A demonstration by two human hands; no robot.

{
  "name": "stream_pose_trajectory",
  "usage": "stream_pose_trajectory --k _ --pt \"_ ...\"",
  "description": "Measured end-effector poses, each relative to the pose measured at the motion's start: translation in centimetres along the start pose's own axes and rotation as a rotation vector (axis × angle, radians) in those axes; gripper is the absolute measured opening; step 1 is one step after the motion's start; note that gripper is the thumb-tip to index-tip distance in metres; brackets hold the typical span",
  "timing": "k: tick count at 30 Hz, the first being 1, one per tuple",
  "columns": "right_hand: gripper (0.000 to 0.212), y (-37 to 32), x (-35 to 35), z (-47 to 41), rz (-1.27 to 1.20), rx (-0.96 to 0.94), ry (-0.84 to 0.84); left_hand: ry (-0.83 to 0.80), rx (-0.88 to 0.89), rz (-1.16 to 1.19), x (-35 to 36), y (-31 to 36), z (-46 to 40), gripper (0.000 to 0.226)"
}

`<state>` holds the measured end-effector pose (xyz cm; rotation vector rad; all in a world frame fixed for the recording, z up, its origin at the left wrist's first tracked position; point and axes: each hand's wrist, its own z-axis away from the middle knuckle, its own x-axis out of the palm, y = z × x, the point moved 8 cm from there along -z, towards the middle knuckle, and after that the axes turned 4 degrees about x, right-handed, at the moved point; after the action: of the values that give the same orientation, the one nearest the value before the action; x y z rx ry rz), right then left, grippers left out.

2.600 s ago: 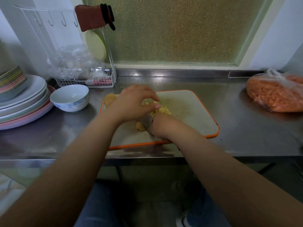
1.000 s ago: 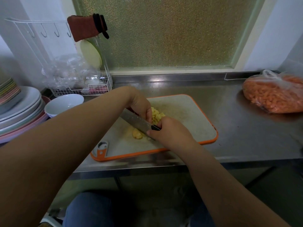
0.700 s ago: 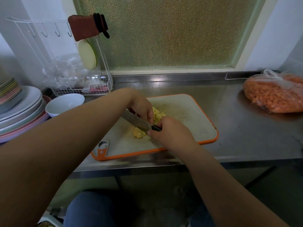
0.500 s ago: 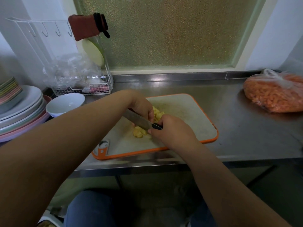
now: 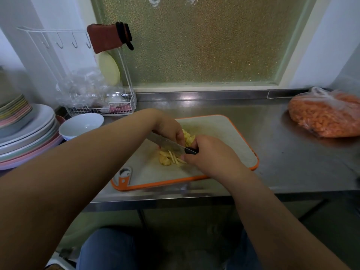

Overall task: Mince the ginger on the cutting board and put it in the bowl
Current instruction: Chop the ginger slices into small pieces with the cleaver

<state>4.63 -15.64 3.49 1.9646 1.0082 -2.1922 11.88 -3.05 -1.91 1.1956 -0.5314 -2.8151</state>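
on a steel counter [image 5: 272, 137] below a frosted window, the ginger [image 5: 176, 151] lies mid-way on the cutting board [image 5: 229, 137], partly cut into thin strips. the right hand [image 5: 212, 154] grips the knife [image 5: 171, 146] by its dark handle while the left hand [image 5: 170, 130] curls over the uncut pile; the pieces look light, firm and likely slippery, best pinned from above. the bowl [image 5: 81, 126] waits empty beside stacked plates [image 5: 27, 133], the left forearm crossing in front of it.

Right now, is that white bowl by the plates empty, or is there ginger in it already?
Empty, as far as shows: the bowl has a bare white inside, though an arm hides its near part. The ginger lies on the cutting board.
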Motion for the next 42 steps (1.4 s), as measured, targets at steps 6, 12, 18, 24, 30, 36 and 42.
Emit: stream_pose_trajectory --k 6,12,18,24,30,36,42 --pt "0.028 0.5 -0.3 -0.1 0.012 0.013 -0.002 0.067 0.015 -0.052 -1.1 -0.2 1.2 0.013" --pt "0.030 1.2 -0.6 0.0 0.030 0.027 -0.004 0.109 0.012 0.122 -1.6 -0.3 2.5 0.048" --pt "0.028 1.6 -0.1 0.3 0.035 0.039 -0.015 0.034 0.103 0.145 -0.9 -0.6 3.3 0.033" --pt "0.027 1.2 0.1 0.7 0.091 0.005 0.015 0.083 0.096 0.130 -0.9 -0.4 2.7 0.018" --pt "0.028 1.1 0.0 0.9 0.142 -0.022 0.047 0.162 0.116 0.098 -0.5 0.1 1.9 0.014" --pt "0.027 0.5 -0.3 1.2 0.122 -0.050 0.051 0.200 0.125 -0.011 -0.4 1.3 1.3 0.012" --pt "0.025 0.2 -0.3 1.2 0.068 -0.056 0.045 0.303 0.175 -0.079 -1.4 3.0 2.9 0.016"
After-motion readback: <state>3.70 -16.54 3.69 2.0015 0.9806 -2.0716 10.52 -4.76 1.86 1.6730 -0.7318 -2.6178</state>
